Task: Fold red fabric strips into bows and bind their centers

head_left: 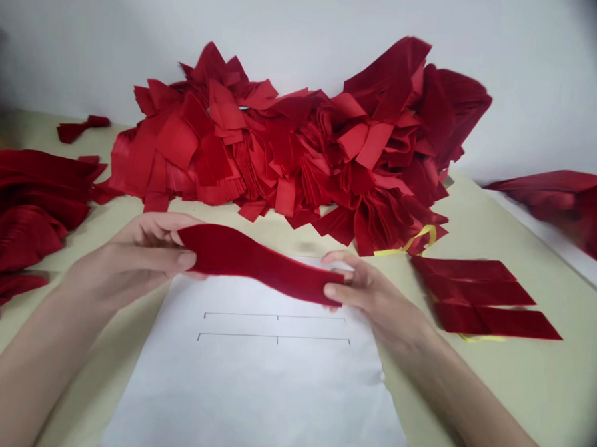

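Observation:
A strip of red velvet-like fabric [256,261] is stretched between both hands, curving in a gentle wave above the top of a white paper sheet [264,395]. My left hand [147,252] pinches its left end, thumb in front. At the right end, my right hand [358,287] grips the strip between thumb and fingers. Two thin horizontal lines with short end and middle ticks are drawn on the paper, below the strip.
A large heap of red fabric pieces [282,149] lies by the wall. More red fabric [24,202] is at the left. On the right are flat red strips [489,293], a yellow band [420,240] and another red pile [580,205].

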Tool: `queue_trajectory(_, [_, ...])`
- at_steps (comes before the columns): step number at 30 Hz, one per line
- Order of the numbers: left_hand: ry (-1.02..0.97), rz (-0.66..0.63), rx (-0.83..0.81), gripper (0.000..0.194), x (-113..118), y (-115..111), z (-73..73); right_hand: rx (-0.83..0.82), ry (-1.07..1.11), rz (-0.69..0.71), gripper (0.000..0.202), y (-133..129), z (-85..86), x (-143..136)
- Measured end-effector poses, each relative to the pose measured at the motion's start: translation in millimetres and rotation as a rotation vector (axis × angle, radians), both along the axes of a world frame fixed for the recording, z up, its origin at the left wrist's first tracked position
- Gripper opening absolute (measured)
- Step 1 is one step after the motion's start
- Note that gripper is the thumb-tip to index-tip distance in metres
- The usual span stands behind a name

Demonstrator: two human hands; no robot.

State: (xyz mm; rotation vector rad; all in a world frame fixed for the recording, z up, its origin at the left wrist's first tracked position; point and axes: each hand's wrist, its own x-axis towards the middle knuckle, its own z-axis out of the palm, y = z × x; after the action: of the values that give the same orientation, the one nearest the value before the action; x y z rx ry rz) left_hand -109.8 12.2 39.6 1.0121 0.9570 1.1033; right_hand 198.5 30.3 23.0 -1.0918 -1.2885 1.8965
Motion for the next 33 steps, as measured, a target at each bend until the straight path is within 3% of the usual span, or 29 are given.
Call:
queue_trajectory(2, [0.222,-0.051,-0.072,0.031,-1.5,4.1,2.2,0.082,-0.109,-0.14,0.031,10.7,2.0,12.9])
queue_trajectory(5, [0.505,-0.163,-0.133,0.036,-3.3,7.4,-1.4,0.076,-0.182,-0.267,0.027,21.8,2.4,27.4])
queue_trajectory(9, [0.659,-0.113,-0.143,0.042,-2.1,7.9,-8.3,0.085,-0.205,-0.31,0.024,25.6,-1.4,33.2])
queue_trajectory(16, [0.485,-0.257,-0.145,0.036,6.4,11.6,-10.8,0.146,-0.23,-0.371,0.023,29.6,-7.7,34.6])
queue_trajectory(24, [0.371,-0.258,-0.192,0.036,15.2,8.7,-12.9,0.213,-0.263,-0.432,0.019,31.4,-5.1,35.9])
queue_trajectory(33, [0.375,-0.19,-0.155,0.034,31.0,2.1,-2.5,0.234,-0.245,-0.466,0.022,34.1,-8.3,39.0])
